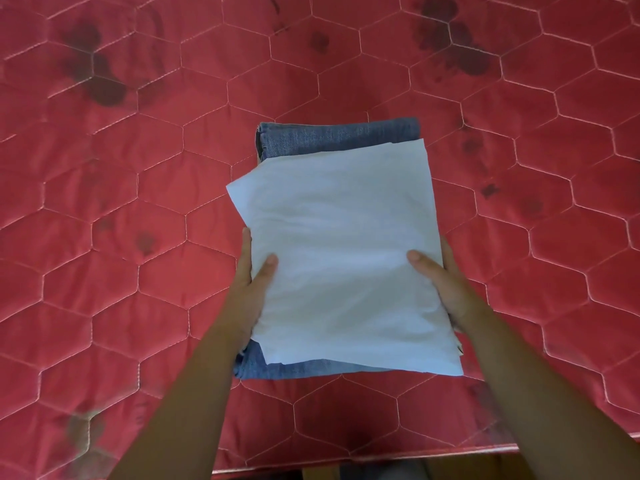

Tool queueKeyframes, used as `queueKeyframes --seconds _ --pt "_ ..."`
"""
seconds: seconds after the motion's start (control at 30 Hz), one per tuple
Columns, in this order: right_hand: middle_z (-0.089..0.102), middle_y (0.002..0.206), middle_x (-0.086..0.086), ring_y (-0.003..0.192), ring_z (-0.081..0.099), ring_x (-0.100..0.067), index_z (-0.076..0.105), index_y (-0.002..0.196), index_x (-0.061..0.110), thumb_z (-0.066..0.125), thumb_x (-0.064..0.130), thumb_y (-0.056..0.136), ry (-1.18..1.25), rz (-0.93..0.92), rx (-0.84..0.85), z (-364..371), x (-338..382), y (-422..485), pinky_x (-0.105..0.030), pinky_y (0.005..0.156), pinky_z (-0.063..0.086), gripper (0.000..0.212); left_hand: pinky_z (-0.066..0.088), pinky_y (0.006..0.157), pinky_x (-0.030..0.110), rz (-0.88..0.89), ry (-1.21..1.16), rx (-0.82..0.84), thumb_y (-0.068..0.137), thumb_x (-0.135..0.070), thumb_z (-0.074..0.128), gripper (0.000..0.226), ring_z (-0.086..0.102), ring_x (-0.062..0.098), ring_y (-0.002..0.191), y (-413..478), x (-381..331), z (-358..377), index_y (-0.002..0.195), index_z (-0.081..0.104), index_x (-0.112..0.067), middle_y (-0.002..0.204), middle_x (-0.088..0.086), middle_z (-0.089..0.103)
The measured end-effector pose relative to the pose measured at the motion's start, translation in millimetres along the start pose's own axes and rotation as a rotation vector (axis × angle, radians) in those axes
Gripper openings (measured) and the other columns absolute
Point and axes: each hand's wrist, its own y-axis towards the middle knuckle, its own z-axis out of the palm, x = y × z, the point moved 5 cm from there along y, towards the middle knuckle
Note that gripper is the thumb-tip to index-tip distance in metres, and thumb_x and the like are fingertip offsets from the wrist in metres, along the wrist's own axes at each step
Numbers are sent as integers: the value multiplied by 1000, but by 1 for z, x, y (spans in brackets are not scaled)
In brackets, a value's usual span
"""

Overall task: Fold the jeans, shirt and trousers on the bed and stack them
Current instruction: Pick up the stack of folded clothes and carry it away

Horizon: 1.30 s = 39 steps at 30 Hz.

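Currently, the left hand [254,282] and right hand [441,285] pinch opposite edges of the white garment [346,237], thumbs on top, which lies askew on the folded jeans [332,136] mid-bed [138,168] and could slide off if released unevenly.

light: soft, even, fairly bright | shadows: faint, soft-edged | exposure: white shirt [343,258] washed out | focus: mattress [104,306] blurrier at lower left | edges: wide-angle bowing
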Motion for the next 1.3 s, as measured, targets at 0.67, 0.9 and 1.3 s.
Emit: queueKeyframes --seconds 0.67,0.9,1.3 --pt "58 111 33 99 60 8 39 121 56 50 14 92 4 -409 -75 17 163 -158 -14 74 53 53 51 72 10 380 -49 -13 91 -20 51 50 56 -9 105 -150 -199 -18 132 40 -47 123 -31 50" --pt "56 116 26 98 59 8 39 119 53 48 11 92 -32 -510 -21 11 240 -269 -8 69 50 50 50 81 18 416 -36 -53 85 -32 58 50 55 -4 110 -261 -257 -18 127 41 -54 129 -26 49" --pt "54 96 49 89 57 20 38 120 47 70 27 75 -174 -642 204 66 264 -388 -2 63 45 59 49 91 37 420 -139 -215 62 -43 79 75 55 9 114 -406 -242 -89 126 41 -56 130 -20 51"
